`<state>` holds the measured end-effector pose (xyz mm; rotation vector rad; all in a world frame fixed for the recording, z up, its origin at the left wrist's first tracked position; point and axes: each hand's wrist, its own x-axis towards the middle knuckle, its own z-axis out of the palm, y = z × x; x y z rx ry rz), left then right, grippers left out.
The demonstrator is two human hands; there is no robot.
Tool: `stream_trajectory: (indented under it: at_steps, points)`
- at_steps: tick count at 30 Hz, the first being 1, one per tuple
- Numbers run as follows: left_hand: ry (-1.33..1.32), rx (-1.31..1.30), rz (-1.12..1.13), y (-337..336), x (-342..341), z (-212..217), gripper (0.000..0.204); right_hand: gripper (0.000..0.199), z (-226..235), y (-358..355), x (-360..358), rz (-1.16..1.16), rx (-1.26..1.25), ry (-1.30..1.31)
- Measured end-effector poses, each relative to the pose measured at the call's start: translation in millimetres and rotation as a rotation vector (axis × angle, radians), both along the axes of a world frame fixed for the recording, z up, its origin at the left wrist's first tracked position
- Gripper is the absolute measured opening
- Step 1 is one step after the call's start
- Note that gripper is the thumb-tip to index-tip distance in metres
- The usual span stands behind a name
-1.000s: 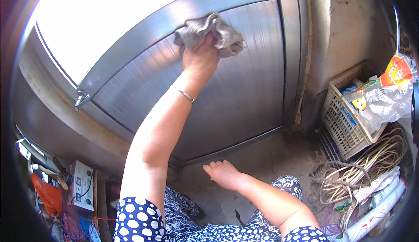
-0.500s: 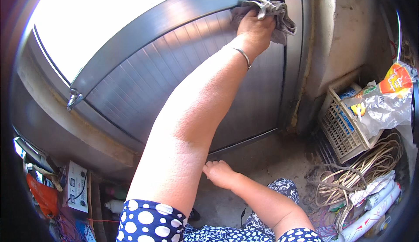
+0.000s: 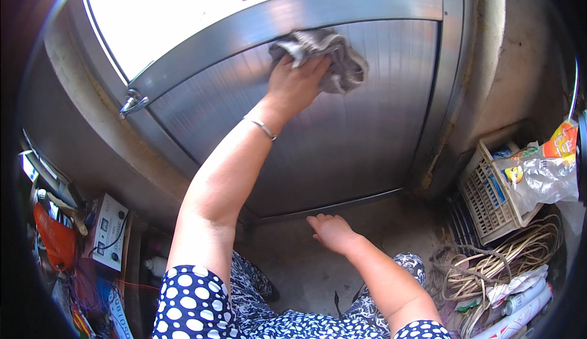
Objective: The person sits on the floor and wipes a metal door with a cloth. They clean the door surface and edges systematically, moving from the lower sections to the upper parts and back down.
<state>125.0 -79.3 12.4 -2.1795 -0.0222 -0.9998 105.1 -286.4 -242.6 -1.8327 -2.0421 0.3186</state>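
Note:
A grey rag (image 3: 342, 64) is bunched under my left hand (image 3: 298, 85), whose fingers press it against the upper part of a ribbed metal door panel (image 3: 342, 149). A thin silver bangle sits on that wrist, and the arm is stretched forward. Part of the rag hangs loose to the right of the fingers. Low in front of my body, my right hand (image 3: 333, 232) hovers over the floor with loosely bent fingers, holding nothing. The door handle (image 3: 132, 103) is at the panel's upper left, apart from both hands.
At right stand a plastic crate (image 3: 492, 192) with a clear plastic bag (image 3: 544, 171), a coil of cable (image 3: 495, 268) and spray cans (image 3: 526, 308). On the left are a white control box (image 3: 110, 232) with knobs and an orange-red item (image 3: 54, 235). Bright glass fills the door's top.
My left hand has slid the rag leftward along the panel, away from its upper right corner. The view has shifted slightly, and my right hand stays low and free.

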Motion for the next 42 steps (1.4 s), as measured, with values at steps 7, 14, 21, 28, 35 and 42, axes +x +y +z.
stream_trajectory:
  at_steps: [7,14,21,28,35,42]
  points:
    - [-0.154,-0.174,0.391,47.6,-107.8,-23.6,0.053,0.027,-1.1,4.5,-11.4,0.032,-0.076,-0.012]
    - [-0.403,-0.510,0.596,86.0,-179.2,-47.6,0.047,0.045,-4.0,7.8,-18.9,0.071,-0.098,-0.089]
    - [-0.765,-0.449,0.410,120.3,-223.4,-51.7,0.043,0.046,-10.5,7.9,-24.6,0.129,-0.054,-0.168]
    - [-1.105,-0.456,0.165,118.4,-194.7,-22.4,0.035,0.031,-5.6,-5.6,-32.8,0.173,0.088,-0.151]
    - [-0.656,-0.302,0.312,56.4,-125.8,-38.9,0.032,0.022,7.7,-17.3,-37.4,0.181,0.082,-0.126]
    - [-0.299,-0.277,0.394,14.3,-50.3,-38.0,0.045,0.018,9.5,-25.5,-31.2,0.163,0.087,-0.080]
